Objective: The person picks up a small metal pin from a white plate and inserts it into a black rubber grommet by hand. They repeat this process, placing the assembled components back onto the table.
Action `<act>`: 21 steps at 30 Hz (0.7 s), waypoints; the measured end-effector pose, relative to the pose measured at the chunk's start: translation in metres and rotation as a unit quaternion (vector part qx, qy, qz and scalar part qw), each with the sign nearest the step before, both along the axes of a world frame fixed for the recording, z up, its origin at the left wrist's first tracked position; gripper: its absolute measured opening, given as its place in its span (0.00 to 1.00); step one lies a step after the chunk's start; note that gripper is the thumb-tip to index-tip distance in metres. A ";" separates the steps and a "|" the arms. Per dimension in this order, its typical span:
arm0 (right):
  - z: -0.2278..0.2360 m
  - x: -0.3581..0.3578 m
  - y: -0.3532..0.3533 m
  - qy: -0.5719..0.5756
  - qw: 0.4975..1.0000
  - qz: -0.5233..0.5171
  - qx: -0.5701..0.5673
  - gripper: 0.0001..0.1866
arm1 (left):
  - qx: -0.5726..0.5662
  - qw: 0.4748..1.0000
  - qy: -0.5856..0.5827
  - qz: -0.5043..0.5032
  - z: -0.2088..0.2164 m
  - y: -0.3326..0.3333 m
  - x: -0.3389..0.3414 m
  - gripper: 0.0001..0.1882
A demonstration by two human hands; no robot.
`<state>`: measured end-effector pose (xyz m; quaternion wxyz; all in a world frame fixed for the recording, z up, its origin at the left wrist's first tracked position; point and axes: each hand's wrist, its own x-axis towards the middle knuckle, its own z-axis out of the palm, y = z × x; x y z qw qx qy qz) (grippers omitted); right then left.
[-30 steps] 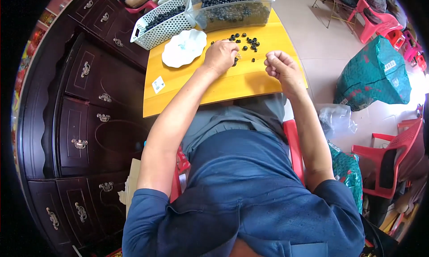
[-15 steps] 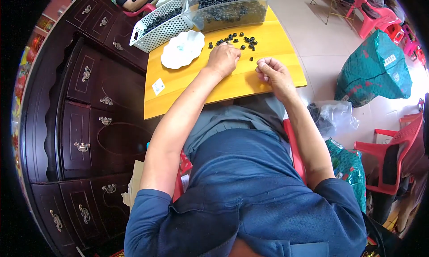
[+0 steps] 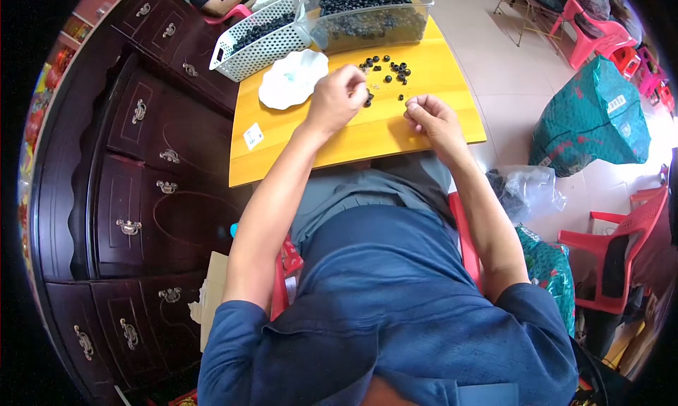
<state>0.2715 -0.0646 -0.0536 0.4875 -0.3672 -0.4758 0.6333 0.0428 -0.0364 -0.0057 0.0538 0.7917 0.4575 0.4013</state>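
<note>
A: Since the earlier frame, the right hand [image 3: 432,120] has drawn back toward the desk's [image 3: 424,74] near edge, fingers pinched closed, contents unseen.

B: The left hand [image 3: 337,99], curled, touches the dark beads [image 3: 390,68] mid-desk. Best picked singly.

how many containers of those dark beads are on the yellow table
2: a white slotted basket at the table's far left, and a clear plastic tub beside it at the far edge.

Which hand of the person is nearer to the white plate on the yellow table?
The left. The left hand rests just right of the white plate, beside the loose dark beads. The right hand is farther right, near the table's front edge.
</note>
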 end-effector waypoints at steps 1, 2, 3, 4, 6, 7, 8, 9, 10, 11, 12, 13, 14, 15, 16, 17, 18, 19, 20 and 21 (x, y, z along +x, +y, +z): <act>-0.002 -0.002 0.005 0.000 1.000 0.000 0.001 0.07 | -0.042 0.995 -0.094 0.014 0.002 -0.011 -0.007 0.01; -0.005 -0.005 0.011 -0.040 0.998 0.000 0.042 0.08 | -0.070 0.991 -0.109 0.037 -0.002 -0.019 -0.018 0.01; -0.007 -0.008 0.016 -0.080 0.993 0.000 0.084 0.08 | -0.070 0.991 -0.110 0.038 -0.008 -0.030 -0.026 0.01; -0.003 -0.012 0.020 -0.081 0.993 0.004 0.084 0.08 | -0.113 0.983 -0.135 0.054 -0.013 -0.044 -0.033 0.03; 0.010 -0.021 0.024 -0.322 0.914 -0.035 0.244 0.07 | -0.156 0.972 -0.164 0.067 -0.025 -0.062 -0.045 0.04; 0.013 -0.028 0.027 -0.323 0.913 -0.032 0.247 0.07 | -0.174 0.962 -0.197 0.072 -0.035 -0.069 -0.051 0.05; 0.013 -0.036 0.030 -0.366 0.879 -0.038 0.302 0.08 | -0.193 0.951 -0.230 0.078 -0.043 -0.073 -0.056 0.06; 0.012 -0.042 0.034 -0.406 0.841 -0.044 0.356 0.10 | -0.191 0.950 -0.235 0.080 -0.049 -0.076 -0.061 0.06; 0.010 -0.047 0.036 -0.411 0.821 -0.037 0.394 0.11 | -0.199 0.945 -0.247 0.081 -0.053 -0.079 -0.064 0.07; 0.008 -0.051 0.037 -0.413 0.820 -0.033 0.396 0.11 | -0.208 0.940 -0.258 0.082 -0.056 -0.081 -0.065 0.08; 0.006 -0.055 0.038 -0.442 0.796 -0.039 0.412 0.10 | -0.207 0.939 -0.263 0.084 -0.059 -0.082 -0.067 0.08; 0.004 -0.058 0.039 -0.470 0.771 -0.045 0.428 0.10 | -0.214 0.937 -0.264 0.085 -0.059 -0.082 -0.067 0.09; 0.001 -0.061 0.040 -0.472 0.769 -0.041 0.430 0.10 | -0.220 0.935 -0.264 0.085 -0.060 -0.083 -0.067 0.09; -0.003 -0.064 0.041 -0.476 0.761 -0.049 0.437 0.09 | -0.220 0.934 -0.269 0.087 -0.061 -0.083 -0.066 0.09; -0.004 -0.066 0.041 -0.480 0.754 -0.056 0.446 0.09 | -0.221 0.932 -0.277 0.081 -0.063 -0.083 -0.066 0.10; -0.005 -0.067 0.041 -0.481 0.752 -0.051 0.448 0.09 | -0.221 0.930 -0.284 0.074 -0.064 -0.084 -0.066 0.10; -0.005 -0.067 0.041 -0.487 0.746 -0.057 0.452 0.08 | -0.221 0.929 -0.288 0.076 -0.065 -0.083 -0.066 0.10; -0.006 -0.067 0.040 -0.492 0.740 -0.063 0.455 0.08 | -0.211 0.929 -0.296 0.074 -0.065 -0.083 -0.066 0.09; -0.007 -0.067 0.040 -0.493 0.738 -0.060 0.456 0.08 | -0.201 0.929 -0.303 0.071 -0.065 -0.083 -0.066 0.07; -0.009 -0.066 0.039 -0.489 0.741 -0.064 0.457 0.07 | -0.201 0.928 -0.306 0.073 -0.065 -0.085 -0.065 0.07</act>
